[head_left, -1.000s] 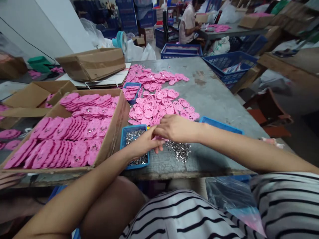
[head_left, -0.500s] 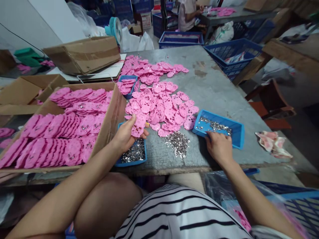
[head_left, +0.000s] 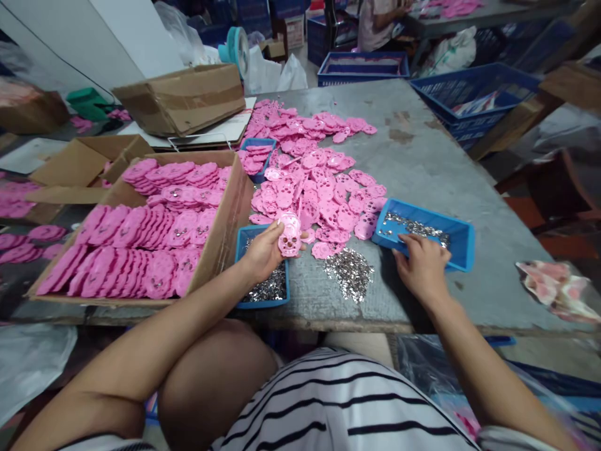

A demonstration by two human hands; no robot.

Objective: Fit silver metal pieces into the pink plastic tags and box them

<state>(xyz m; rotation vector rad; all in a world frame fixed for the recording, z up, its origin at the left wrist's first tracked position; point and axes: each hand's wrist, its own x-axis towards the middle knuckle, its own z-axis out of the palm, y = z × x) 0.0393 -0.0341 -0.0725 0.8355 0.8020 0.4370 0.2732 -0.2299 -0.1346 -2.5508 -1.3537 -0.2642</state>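
My left hand (head_left: 264,254) is closed on a pink plastic piece (head_left: 290,235) with holes in it, over a blue tray (head_left: 239,254) of small shiny metal bits (head_left: 268,284). My right hand (head_left: 425,269) is at the near side of another blue tray (head_left: 462,245), its bent fingers reaching over the rim. Thumb and index finger are close together; anything between them is too small to make out. Shiny metal bits lie in that tray too. Between the trays is a loose heap of metal bits (head_left: 351,273), with a pile of pink pieces (head_left: 323,200) behind.
On the left, a cardboard box (head_left: 239,194) holds rows of stacked pink pieces. A small blue tray (head_left: 270,150) of pink pieces stands behind. A crumpled wrapper (head_left: 556,288) lies at the right table edge. Blue crates (head_left: 511,81) and a seated person (head_left: 374,25) are beyond.
The camera view has swung, so the table's things sit farther right. My left hand has tilted the pink piece more upright. My right hand stays at the tray, its fingers slightly shifted.
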